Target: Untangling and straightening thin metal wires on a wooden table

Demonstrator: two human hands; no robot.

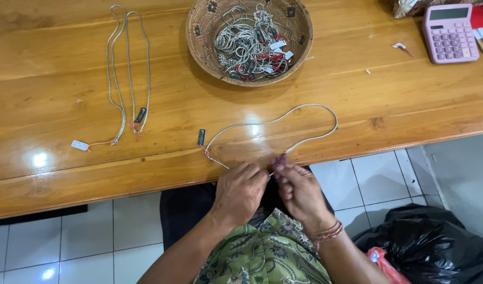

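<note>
The left hand point(240, 190) and right hand point(299, 190) meet at the table edge point(147, 179), fingers pinched shut on the ends of a silver chain point(304, 108) (small black tag attached). Its loop extends toward 1 o'clock from the grip.

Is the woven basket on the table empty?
No, the woven basket holds a tangled pile of silver chains with small tags.
</note>
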